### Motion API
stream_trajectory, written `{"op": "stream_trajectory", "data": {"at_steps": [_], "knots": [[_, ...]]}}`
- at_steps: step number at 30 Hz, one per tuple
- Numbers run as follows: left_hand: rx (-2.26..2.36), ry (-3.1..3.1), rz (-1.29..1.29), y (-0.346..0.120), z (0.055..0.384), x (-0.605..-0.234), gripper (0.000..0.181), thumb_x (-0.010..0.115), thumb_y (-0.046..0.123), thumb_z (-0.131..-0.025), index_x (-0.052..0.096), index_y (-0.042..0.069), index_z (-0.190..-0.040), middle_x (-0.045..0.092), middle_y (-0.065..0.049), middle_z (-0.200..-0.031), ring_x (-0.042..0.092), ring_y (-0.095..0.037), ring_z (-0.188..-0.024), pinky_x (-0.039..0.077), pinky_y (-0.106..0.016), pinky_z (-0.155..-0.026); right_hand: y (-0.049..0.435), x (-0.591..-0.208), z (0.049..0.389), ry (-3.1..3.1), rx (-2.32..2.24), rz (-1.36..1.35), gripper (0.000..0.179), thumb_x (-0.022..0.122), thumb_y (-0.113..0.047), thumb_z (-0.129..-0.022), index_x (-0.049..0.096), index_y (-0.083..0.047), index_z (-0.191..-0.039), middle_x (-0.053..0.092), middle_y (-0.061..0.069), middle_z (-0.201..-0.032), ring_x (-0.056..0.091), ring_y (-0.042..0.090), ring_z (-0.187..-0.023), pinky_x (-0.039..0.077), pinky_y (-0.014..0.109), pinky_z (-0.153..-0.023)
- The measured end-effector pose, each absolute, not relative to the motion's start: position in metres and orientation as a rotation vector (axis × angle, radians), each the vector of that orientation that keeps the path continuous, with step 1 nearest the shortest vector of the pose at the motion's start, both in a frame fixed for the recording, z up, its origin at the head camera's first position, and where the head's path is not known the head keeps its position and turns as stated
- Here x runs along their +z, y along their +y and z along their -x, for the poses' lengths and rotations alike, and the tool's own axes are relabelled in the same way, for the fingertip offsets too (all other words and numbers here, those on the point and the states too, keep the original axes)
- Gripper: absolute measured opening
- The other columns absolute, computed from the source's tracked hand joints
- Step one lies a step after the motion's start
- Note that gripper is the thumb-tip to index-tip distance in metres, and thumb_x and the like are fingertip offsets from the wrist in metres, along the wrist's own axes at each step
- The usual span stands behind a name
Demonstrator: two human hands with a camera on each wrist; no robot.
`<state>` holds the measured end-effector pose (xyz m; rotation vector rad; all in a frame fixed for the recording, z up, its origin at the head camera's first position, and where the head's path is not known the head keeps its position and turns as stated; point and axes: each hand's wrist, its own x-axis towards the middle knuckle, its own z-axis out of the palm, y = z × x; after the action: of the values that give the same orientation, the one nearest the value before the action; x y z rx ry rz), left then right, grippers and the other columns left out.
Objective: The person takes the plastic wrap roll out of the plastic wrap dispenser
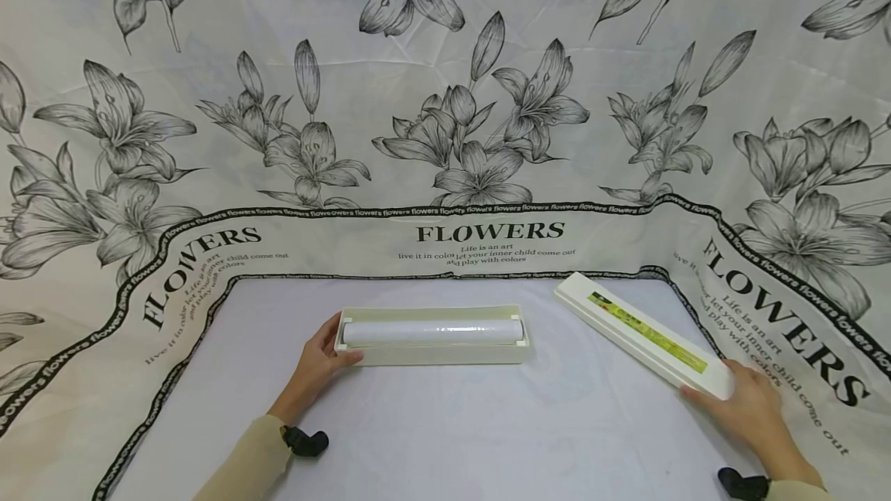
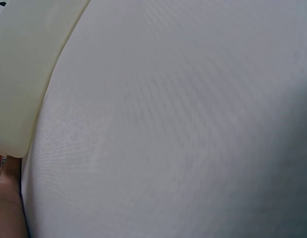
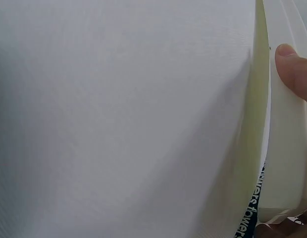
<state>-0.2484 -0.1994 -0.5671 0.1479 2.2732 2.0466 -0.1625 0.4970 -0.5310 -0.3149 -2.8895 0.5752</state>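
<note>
In the head view, a long cream box (image 1: 438, 355) lies on the white cloth, holding a roll of clear plastic film (image 1: 431, 331). My left hand (image 1: 313, 373) grips its left end, thumb at the front corner and fingers behind. At the right, my right hand (image 1: 752, 408) holds the near end of a white lid (image 1: 605, 328) with a yellow-green label, slanting away to the upper left. The left wrist view catches the box's side (image 2: 25, 79) at its left edge. In the right wrist view, my thumb (image 3: 294, 72) presses on the lid (image 3: 287, 153).
White cloth (image 1: 445, 431) covers the table, with a black-bordered flower print (image 1: 487, 253) rising behind it and along both sides. Black straps with camera mounts (image 1: 306, 441) sit at both wrists, next to beige sleeves (image 1: 247, 458).
</note>
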Motion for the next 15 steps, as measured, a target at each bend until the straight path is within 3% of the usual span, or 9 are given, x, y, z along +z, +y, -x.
{"op": "stream_trajectory", "data": {"at_steps": [9, 15], "knots": [[2.043, 2.276, -0.143, -0.1996, 0.2481, -0.5667, 0.1, 0.084, 0.009, -0.084, 0.024, 0.011, -0.163, 0.034, -0.012, -0.165, 0.036, -0.03, -0.151, 0.043, -0.007, -0.099, 0.4945, -0.5357, 0.1629, -2.963, 0.574, 0.401, 0.117, 0.078, -0.057, -0.084, 0.023, 0.026, -0.145, 0.024, 0.056, -0.134, 0.028, 0.069, -0.12, 0.029, 0.076, -0.099], [2.035, 2.283, -0.132, -0.1999, 0.2486, -0.5676, 0.099, 0.084, 0.008, -0.085, 0.024, 0.01, -0.163, 0.035, -0.014, -0.165, 0.036, -0.033, -0.151, 0.044, -0.008, -0.099, 0.4895, -0.5326, 0.1642, -2.979, 0.53, 0.369, 0.11, 0.079, -0.053, -0.084, 0.028, 0.023, -0.146, 0.026, 0.054, -0.135, 0.032, 0.067, -0.119, 0.033, 0.076, -0.098]]}}
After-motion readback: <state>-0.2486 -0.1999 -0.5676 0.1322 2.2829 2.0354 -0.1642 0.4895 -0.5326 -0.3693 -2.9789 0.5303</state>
